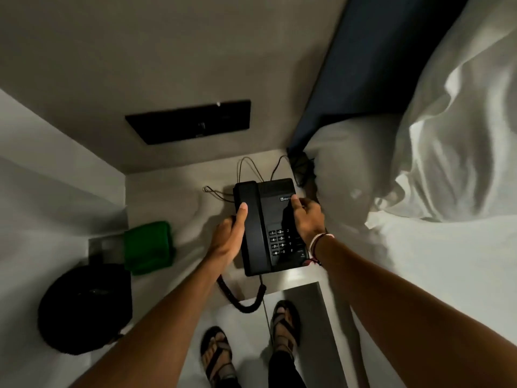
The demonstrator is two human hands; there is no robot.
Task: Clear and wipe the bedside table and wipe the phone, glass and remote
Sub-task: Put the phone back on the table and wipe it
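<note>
A black desk phone (265,217) with its handset in the cradle is held over the pale bedside table (173,191). My left hand (230,233) grips its left side, thumb lying on the handset. My right hand (306,219) grips the right side beside the keypad. The coiled cord (240,299) hangs below the phone, and thin wires (251,166) run from its back toward the wall. A folded green cloth (149,247) lies on the table's left part. I see no glass or remote.
The bed with white pillows (349,169) and sheets (447,261) presses against the table on the right, under a dark blue headboard (377,51). A black round object (84,306) sits low at the left. A black wall panel (193,120) is above the table. My sandalled feet (285,323) stand below.
</note>
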